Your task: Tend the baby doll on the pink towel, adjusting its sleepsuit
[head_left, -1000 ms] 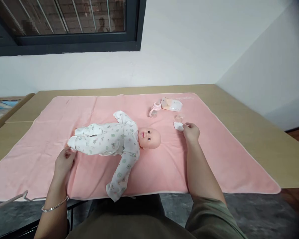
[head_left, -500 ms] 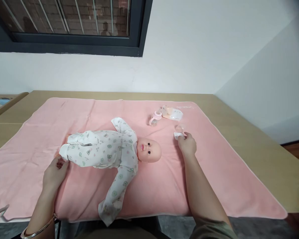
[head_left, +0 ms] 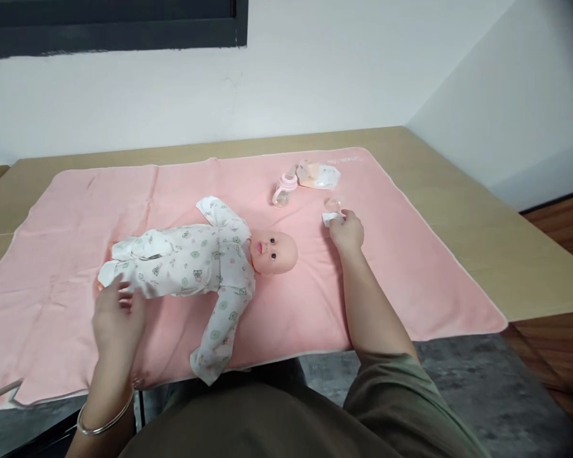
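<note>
One doll (head_left: pixel 195 267) in a printed white sleepsuit lies face up on the pink blanket (head_left: pixel 410 267), its long axis running left to right, head to the right, feet to the left. The left hand (head_left: pixel 118 318), palm down with fingers loosely spread, rests at the doll's feet and grips nothing. The right hand (head_left: pixel 347 232), arm stretched forward, pinches one small white cloth (head_left: pixel 330 218) right of the head. Beyond lie one pink bottle (head_left: pixel 283 189) and one packet (head_left: pixel 319 175). One tan table (head_left: pixel 506 216) bears it all.
</note>
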Tool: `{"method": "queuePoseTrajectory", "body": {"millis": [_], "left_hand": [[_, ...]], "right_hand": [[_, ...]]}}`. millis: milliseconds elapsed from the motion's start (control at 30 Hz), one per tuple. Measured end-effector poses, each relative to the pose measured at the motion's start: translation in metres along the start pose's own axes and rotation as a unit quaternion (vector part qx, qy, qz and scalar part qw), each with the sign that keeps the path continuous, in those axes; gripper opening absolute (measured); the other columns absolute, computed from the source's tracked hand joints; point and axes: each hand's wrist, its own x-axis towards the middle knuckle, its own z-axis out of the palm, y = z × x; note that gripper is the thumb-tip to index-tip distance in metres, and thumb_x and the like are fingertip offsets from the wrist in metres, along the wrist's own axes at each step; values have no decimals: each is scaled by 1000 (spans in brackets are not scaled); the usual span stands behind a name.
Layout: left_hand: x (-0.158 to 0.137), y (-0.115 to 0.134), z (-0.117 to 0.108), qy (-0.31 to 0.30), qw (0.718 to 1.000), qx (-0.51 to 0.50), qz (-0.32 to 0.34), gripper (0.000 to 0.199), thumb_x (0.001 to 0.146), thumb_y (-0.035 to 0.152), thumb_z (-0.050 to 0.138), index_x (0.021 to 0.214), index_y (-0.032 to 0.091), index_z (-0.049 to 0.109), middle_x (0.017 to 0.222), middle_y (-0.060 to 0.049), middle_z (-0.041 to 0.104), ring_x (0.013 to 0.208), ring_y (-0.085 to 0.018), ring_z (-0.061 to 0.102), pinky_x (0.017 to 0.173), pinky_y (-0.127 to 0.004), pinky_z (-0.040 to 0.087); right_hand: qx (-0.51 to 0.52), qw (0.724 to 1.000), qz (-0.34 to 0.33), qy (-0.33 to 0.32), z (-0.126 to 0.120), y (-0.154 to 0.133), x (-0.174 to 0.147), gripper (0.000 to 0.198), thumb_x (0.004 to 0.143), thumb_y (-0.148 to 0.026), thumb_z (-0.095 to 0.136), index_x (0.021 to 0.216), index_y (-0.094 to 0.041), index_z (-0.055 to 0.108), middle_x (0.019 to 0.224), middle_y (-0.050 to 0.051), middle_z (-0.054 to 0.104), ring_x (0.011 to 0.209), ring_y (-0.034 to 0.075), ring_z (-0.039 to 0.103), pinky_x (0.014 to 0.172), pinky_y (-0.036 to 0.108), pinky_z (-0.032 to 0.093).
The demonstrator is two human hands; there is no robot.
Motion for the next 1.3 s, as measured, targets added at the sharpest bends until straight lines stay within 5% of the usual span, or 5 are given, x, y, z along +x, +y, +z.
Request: {"method": "queuePoseTrajectory", "body": {"millis": [67,133,267,833,1300], "left_hand": [[-14,38,7,-26,976,-35,211,40,95,41,52,127,18,63,119,-12,70,106,-28,67,95,-44,56],[-23,74,19,-56,908,-61,411,35,96,34,54,127,19,64,127,-12,69,121,-29,64,106,-46,52],[-27,124,38,-121,811,-12,572,37,100,31,52,131,17,64,140,-13,64,143,-32,48,123,-55,35],[-19,121,64,-83,805,15,587,62,103,48,46,151,7,44,154,-15,52,146,-32,44,130,-57,8],[-22,119,68,-80,811,-7,580,63,102,48,48,150,8,45,147,-15,60,144,-31,47,130,-56,8]], "right_hand": [[-3,1000,-1,1,1,1,1,60,83,-28,55,141,-16,59,133,17,64,122,34,62,105,48,49],[1,1000,-2,4,1,3,2,59,82,-26,55,140,-15,59,132,16,65,120,33,63,105,47,49],[14,1000,-3,-1,0,3,2,57,83,-25,54,139,-15,60,128,16,67,119,32,63,105,45,50],[4,1000,24,-7,-6,-2,-2,68,80,-26,55,148,-17,50,131,14,66,119,35,63,102,52,50],[-6,999,37,3,-6,-2,-3,71,80,-24,56,151,-17,47,129,12,67,120,36,63,104,56,50]]}}
